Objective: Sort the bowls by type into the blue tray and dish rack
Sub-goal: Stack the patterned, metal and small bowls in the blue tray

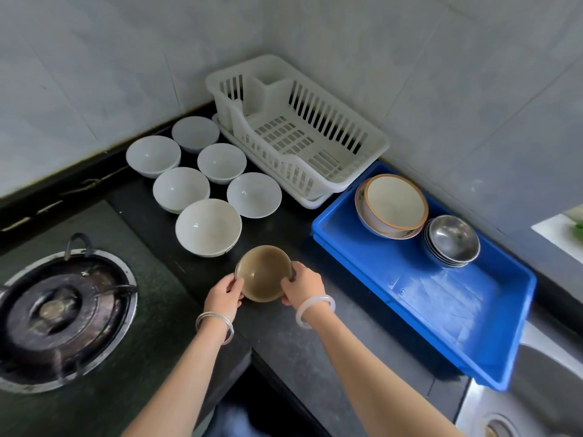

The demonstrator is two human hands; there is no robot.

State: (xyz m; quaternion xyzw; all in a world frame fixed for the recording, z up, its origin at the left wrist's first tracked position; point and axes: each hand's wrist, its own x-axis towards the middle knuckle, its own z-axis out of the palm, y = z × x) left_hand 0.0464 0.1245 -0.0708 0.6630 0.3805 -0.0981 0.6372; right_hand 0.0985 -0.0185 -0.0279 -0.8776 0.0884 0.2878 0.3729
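A small brown translucent bowl [263, 272] sits between both hands, just off the near-left corner of the blue rectangular plastic tray [441, 310], over the dark stone tabletop [284, 342]. The left hand [222, 296] has its grip closed on the bowl's left rim, thumb over the edge. The right hand [304, 287] pinches the right rim in the same way. The bowl tilts slightly towards the person; whether its base touches the tabletop cannot be told.

Inside the tray, at its far end, stands a stack of cream ceramic bowls with orange rims [394, 203]. Just beside it, against the tray's right wall, is a stack of shiny steel bowls [451, 239].

The white slatted plastic dish rack [325, 187] touches the tray's far-left corner. Left of the tray, beyond the held bowl, five small white ceramic bowls [181, 187] cluster upright, with one larger white bowl [208, 227] nearest the hands.

Well to the tray's left lies a round black gas burner [63, 310]. A steel sink [536, 389] adjoins the tray's near end.
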